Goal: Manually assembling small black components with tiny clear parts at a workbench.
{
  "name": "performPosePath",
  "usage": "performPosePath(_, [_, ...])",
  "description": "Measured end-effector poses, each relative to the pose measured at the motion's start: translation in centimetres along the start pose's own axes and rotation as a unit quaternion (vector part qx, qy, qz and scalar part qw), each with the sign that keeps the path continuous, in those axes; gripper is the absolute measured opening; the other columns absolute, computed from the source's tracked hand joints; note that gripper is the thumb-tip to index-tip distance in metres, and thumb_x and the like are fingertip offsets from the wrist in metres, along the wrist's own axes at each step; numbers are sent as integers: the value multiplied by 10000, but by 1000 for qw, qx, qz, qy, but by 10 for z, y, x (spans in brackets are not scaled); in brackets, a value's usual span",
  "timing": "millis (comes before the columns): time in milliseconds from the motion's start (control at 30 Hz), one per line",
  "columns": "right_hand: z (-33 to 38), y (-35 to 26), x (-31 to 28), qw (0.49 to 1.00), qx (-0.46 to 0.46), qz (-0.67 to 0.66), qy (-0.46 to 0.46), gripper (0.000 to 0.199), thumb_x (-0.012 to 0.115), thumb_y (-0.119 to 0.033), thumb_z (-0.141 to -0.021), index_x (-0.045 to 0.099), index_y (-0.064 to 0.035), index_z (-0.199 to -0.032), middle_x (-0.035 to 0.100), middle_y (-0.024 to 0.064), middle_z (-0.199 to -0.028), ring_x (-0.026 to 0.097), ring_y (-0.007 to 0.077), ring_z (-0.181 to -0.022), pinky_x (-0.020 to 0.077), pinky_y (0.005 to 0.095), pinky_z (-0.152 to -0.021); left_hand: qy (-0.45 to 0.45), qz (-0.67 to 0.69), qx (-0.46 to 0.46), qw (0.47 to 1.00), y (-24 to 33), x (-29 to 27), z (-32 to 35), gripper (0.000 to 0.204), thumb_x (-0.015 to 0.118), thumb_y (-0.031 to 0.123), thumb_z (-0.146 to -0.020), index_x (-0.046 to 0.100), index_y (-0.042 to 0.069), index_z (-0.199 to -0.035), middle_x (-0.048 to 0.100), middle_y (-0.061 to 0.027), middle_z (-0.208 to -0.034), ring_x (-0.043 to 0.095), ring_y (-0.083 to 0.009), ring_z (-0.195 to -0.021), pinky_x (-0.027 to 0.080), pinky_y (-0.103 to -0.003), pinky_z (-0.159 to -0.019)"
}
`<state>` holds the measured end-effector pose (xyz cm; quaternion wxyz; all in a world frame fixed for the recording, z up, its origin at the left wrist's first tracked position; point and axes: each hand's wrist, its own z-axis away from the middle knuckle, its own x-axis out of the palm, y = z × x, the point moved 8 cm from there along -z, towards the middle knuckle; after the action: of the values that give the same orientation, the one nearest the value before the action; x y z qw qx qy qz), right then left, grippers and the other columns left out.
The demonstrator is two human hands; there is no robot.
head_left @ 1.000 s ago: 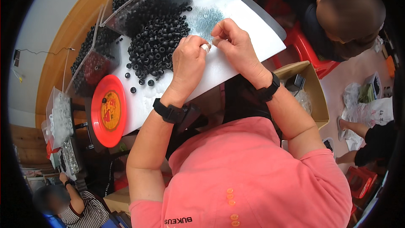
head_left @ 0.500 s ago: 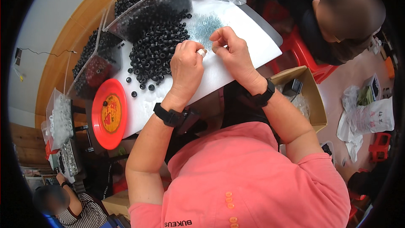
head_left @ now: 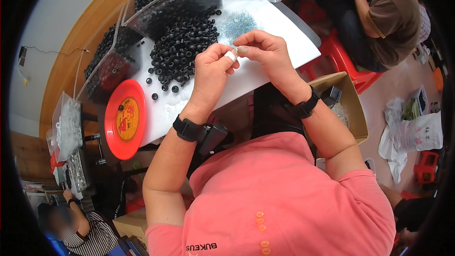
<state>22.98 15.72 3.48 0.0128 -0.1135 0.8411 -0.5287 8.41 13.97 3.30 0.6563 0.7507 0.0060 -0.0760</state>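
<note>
Together, the left hand (head_left: 211,73) and right hand (head_left: 265,52) meet fingertip to fingertip, pinching something too small to identify; the heap of small black rubber rings (head_left: 182,50) lies just left of them on the white tabletop (head_left: 289,33).

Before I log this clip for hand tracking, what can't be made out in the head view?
- What the left hand and right hand pinch together: too small, covered by fingertips.
- Black rings in the heap: too many and too small to count.
- Heap's far end: behind the clear bin wall, glare over it.
- Small silvery parts on the white table: too fine to identify.
- Red plate label: unreadable.
</note>
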Motion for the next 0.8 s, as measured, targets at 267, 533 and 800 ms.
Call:
performPosePath(267, [26, 7, 30, 982, 140, -108, -64, 137, 694, -116, -911, 714, -18, -1004, 707, 13, -855, 612, 75, -775, 451, 233, -715, -9, 210, -131, 969, -14, -8, 41, 132, 578, 84, -983, 666, -11, -957, 643, -56, -767, 562, -78, -622, 368, -188, -468])
performPosePath(533, [23, 5, 35, 990, 84, -84, -71, 136, 700, -165, -909, 700, -40, -964, 679, -6, -839, 610, 67, -750, 435, 225, -642, 5, 222, -141, 965, -20, -28, 54, 143, 579, 112, -997, 657, -8, -997, 657, -71, -811, 562, -92, -627, 376, -195, -484])
performPosePath(800, [17, 5, 21, 992, 103, -52, -43, 115, 678, -144, -916, 686, -34, -947, 659, -16, -833, 595, 65, -736, 436, 229, -635, 134, -145, 61, 978, 9, -65, 54, 43, 672, 32, -899, 708, 21, -920, 659, -12, -800, 561, -79, -661, 413, -231, -565])
